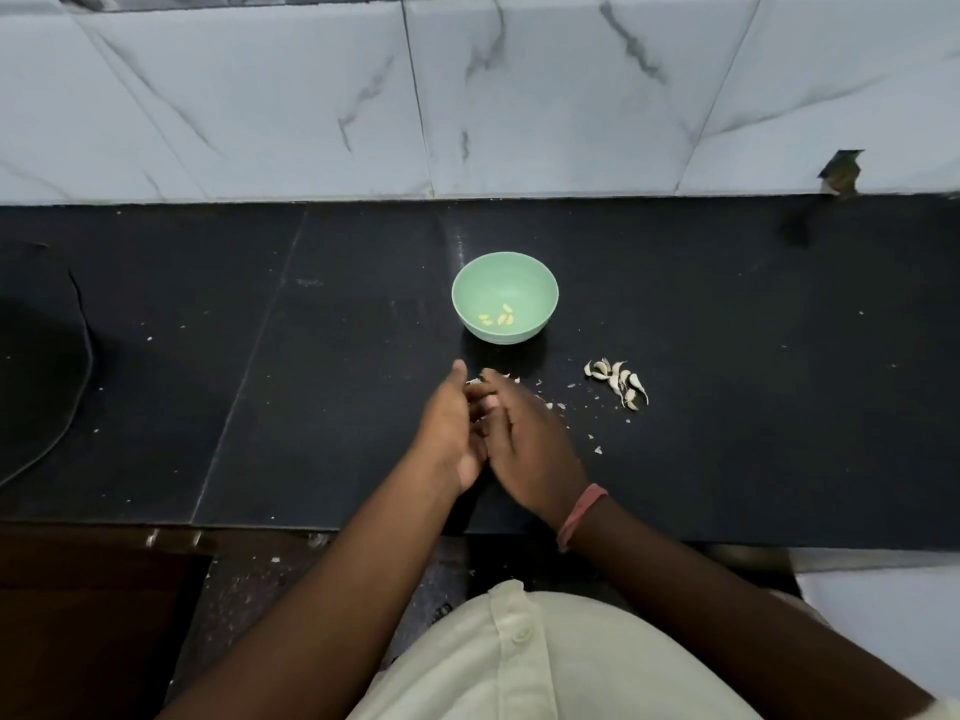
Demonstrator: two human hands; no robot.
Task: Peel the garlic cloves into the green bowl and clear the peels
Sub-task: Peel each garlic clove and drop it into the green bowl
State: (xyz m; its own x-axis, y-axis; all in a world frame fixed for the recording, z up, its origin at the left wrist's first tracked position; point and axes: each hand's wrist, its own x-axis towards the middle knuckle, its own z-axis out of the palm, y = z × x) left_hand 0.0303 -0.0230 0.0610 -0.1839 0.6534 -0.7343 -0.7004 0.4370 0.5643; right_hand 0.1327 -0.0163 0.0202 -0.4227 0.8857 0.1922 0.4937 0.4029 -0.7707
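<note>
Hands [485, 431] together near unmarked green bowl [505, 297]

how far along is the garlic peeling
Done: a few peeled cloves lie in the green bowl. In hand: left hand and right hand work together, contents hidden. Left: unpeeled cloves right of the hands, and peel scraps to clear.

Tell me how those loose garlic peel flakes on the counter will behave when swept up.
The thin whitish garlic peel flakes look papery, so probably very light and floppy. Scattered in tiny bits on the black stone counter, they may cling or scatter rather than slide together.
</note>
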